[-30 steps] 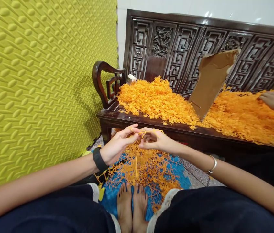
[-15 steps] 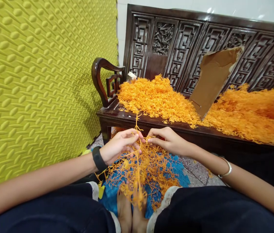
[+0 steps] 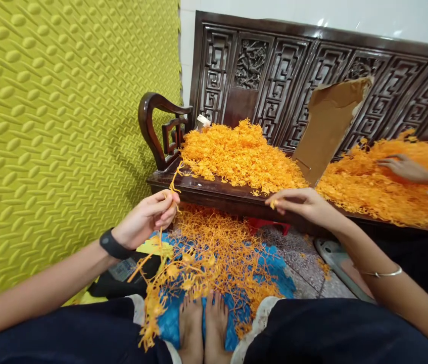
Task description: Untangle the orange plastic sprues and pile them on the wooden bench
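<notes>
My left hand [image 3: 146, 216], with a dark wristband, pinches an orange plastic sprue [image 3: 150, 316]. One end of this branched strand sticks up above the fingers, and the rest hangs down in front of my knee. Over the bench's front edge, my right hand [image 3: 302, 205] is closed, with a small orange plastic piece [image 3: 273, 203] between thumb and fingertips. Behind the hands, a heap of small orange pieces [image 3: 236, 154] lies on the dark wooden bench [image 3: 208, 188]. Below them, many stripped-looking orange sprues [image 3: 214, 237] lie tangled on a blue sheet [image 3: 280, 273] around my feet.
An upright cardboard piece [image 3: 325, 129] divides the heap from a second orange heap [image 3: 373, 197]. Another person's hand [image 3: 407, 169] reaches over that second heap. Yellow textured matting [image 3: 65, 126] stands at the left, beside the bench's curved armrest [image 3: 147, 121].
My hands have moved apart: the left went left with the sprue, the right went right with a small piece. The other person's hand has moved further into view over the right heap.
</notes>
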The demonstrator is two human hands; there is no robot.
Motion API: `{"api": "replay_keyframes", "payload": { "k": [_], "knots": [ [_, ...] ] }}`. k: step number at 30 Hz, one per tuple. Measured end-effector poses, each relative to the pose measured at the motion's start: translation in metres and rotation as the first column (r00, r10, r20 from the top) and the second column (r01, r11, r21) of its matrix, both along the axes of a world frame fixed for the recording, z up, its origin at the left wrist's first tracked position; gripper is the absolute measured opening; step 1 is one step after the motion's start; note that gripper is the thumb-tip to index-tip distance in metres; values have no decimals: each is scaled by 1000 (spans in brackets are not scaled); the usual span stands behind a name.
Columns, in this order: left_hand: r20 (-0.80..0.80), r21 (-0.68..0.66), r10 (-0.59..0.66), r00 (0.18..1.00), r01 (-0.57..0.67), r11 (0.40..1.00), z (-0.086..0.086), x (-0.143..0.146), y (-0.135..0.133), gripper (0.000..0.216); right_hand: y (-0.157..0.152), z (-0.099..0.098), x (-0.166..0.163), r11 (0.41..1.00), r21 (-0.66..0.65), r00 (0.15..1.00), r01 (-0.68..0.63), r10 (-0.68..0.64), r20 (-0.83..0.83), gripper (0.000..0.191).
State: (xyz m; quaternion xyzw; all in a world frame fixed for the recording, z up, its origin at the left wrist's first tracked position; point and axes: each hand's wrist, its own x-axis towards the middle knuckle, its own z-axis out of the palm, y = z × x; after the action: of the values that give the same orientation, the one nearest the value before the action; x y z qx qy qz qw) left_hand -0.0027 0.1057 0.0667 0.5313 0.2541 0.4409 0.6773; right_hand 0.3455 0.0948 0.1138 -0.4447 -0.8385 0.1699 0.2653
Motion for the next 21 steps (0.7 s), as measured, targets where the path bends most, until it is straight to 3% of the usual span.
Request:
{"api": "replay_keyframes", "payload": {
  "k": [1, 2, 3, 4, 5, 6, 9, 11, 14, 16, 18, 21],
  "knots": [
    [-8, -7, 16, 1000, -16, 1000, -1, 1, 1, 13, 7, 4, 7, 980, 167, 993, 108, -98, -65, 19],
    [-26, -20, 12, 1000, -12, 1000, -3, 4, 1, 13, 17, 10, 14, 910, 346, 971, 228, -190, -142, 21],
    [-47, -32, -5, 999, 3, 999, -4, 8, 1, 12, 29, 16, 21, 800, 493, 939, 341, -267, -218, 23],
    [-67, -39, -28, 997, 25, 999, -6, 12, 0, 12, 43, 22, 28, 687, 586, 903, 430, -331, -274, 28],
    [-82, -41, -51, 995, 48, 998, -8, 17, -1, 12, 59, 27, 36, 612, 625, 872, 484, -392, -292, 35],
    [-88, -39, -72, 993, 69, 997, -9, 21, -2, 12, 74, 29, 44, 602, 617, 853, 507, -453, -259, 45],
    [-79, -33, -108, 991, 105, 994, -10, 29, -5, 16, 112, 19, 59, 768, 392, 838, 506, -545, -12, 86],
    [-77, -44, -128, 989, 124, 991, -10, 32, -7, 19, 120, 2, 54, 849, 234, 863, 475, -501, 68, 92],
    [-68, -73, -167, 984, 162, 984, -11, 37, -10, 25, 102, -19, 17, 926, 86, 929, 367, -370, 23, 68],
    [-48, -105, -203, 978, 197, 975, -11, 41, -13, 27, 75, -24, -19, 980, -59, 981, 188, -190, -28, 45],
    [-23, -129, -240, 970, 235, 963, -10, 45, -17, 28, 46, -24, -53, 965, -248, 994, -86, 68, -81, 36],
    [17, -116, -253, 967, 254, 960, -5, 49, -21, 27, 11, -23, -87, 872, -393, 956, -293, 278, -96, 37]
  ]
}}
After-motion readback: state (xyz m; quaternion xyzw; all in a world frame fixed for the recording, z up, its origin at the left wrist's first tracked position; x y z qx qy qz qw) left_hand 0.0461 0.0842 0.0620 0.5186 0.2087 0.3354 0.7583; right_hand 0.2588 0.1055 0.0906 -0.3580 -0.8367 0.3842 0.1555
